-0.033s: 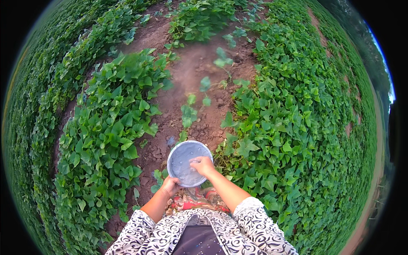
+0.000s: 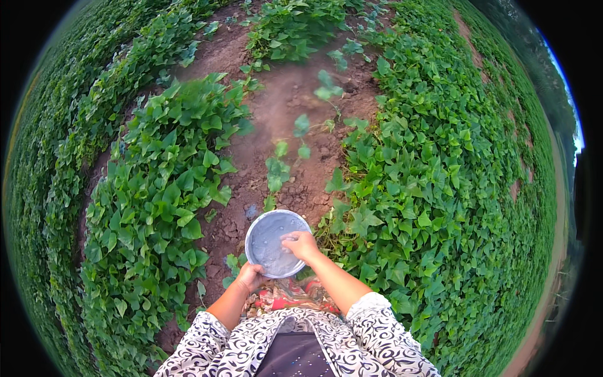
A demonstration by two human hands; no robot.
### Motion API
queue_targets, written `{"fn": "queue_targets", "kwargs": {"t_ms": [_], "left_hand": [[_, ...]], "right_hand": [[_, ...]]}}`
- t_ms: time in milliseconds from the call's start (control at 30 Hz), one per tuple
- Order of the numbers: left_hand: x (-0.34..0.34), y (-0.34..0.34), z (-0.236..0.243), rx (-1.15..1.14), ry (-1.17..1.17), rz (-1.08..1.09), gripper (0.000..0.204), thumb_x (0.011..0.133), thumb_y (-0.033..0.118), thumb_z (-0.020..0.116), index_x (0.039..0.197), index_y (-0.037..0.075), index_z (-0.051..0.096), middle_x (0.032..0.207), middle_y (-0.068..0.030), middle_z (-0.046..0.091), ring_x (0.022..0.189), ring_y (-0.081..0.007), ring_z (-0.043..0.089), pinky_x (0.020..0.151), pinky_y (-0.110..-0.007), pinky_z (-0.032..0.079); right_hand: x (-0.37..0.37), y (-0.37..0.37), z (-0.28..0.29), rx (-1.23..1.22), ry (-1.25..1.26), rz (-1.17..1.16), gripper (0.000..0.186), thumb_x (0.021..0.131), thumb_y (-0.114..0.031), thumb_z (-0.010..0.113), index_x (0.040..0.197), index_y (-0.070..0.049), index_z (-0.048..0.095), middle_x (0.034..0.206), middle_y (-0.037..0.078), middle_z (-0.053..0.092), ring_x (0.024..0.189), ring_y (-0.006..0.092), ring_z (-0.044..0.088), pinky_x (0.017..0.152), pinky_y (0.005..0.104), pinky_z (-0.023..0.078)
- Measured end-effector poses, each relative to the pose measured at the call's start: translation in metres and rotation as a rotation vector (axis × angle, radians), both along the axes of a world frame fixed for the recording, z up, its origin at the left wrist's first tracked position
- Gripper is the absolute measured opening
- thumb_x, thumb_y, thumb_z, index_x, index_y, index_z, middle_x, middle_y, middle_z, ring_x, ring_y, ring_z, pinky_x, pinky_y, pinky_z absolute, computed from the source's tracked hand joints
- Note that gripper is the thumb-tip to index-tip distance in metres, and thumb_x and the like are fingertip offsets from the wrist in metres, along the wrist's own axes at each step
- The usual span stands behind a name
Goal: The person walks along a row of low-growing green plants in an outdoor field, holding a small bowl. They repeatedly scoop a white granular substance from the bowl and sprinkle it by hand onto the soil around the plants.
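Brown, cloddy soil point(image 2: 315, 188) bears dense green leafy vines point(image 2: 414, 188) on either side, a grey patch point(image 2: 251, 212) between.

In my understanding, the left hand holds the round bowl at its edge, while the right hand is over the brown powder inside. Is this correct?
Only the colour is wrong: the head view shows the powder as grey. The left hand does hold the round bowl at its edge, with the right hand over the powder.

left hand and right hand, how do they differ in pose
The left hand holds the bowl by its rim; the right hand reaches inside, over the grey contents. The left hand sits at the near-left edge, the right hand farther forward, on the right side. Both are bare.
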State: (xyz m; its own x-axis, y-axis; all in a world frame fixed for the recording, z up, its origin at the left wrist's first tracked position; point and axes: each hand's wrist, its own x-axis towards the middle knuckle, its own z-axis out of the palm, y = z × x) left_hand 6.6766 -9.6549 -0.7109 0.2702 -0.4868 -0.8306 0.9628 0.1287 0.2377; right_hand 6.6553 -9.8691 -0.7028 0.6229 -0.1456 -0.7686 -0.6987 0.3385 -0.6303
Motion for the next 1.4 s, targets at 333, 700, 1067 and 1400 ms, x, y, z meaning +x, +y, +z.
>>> {"fn": "queue_targets", "kwargs": {"t_ms": [333, 700, 1067, 1400], "left_hand": [[0.099, -0.015, -0.039, 0.157, 0.089, 0.033, 0.063, 0.065, -0.011, 0.043, 0.127, -0.001, 0.040, 0.121, -0.0190, 0.053, 0.103, -0.0382, 0.057, 0.084, -0.055, 0.051], [0.144, -0.079, -0.018, 0.133, 0.102, 0.000, 0.061, 0.063, -0.009, 0.046, 0.124, -0.002, 0.044, 0.116, -0.0167, 0.056, 0.100, -0.0353, 0.060, 0.081, -0.052, 0.054], [0.171, -0.170, -0.010, -0.032, 0.058, 0.017, 0.057, 0.066, -0.007, 0.046, 0.123, 0.001, 0.047, 0.111, -0.0130, 0.058, 0.096, -0.0315, 0.061, 0.079, -0.048, 0.055], [0.207, -0.261, -0.026, 0.064, 0.023, 0.120, 0.058, 0.063, -0.008, 0.048, 0.121, 0.001, 0.047, 0.110, -0.0132, 0.058, 0.094, -0.0320, 0.061, 0.075, -0.047, 0.055]], "right_hand": [[0.146, -0.129, -0.102, -0.592, 0.192, 0.024, 0.055, 0.075, -0.019, 0.074, 0.124, -0.002, 0.054, 0.104, 0.015, 0.065, 0.084, 0.0204, 0.065, 0.072, 0.0315, 0.053], [0.165, -0.093, -0.030, -0.745, -0.043, 0.734, 0.029, 0.077, -0.023, 0.066, 0.091, 0.002, 0.060, 0.094, 0.023, 0.063, 0.088, 0.0389, 0.061, 0.078, 0.0437, 0.049], [0.181, -0.126, -0.006, -0.614, -0.085, 0.679, 0.036, 0.073, -0.025, 0.071, 0.101, -0.003, 0.065, 0.096, 0.025, 0.063, 0.086, 0.0410, 0.062, 0.077, 0.0433, 0.050], [0.270, -0.286, -0.019, 0.095, 0.066, 0.017, 0.020, 0.078, -0.006, 0.069, 0.096, 0.002, 0.067, 0.085, 0.008, 0.068, 0.070, 0.0131, 0.065, 0.059, 0.0253, 0.055]]}}
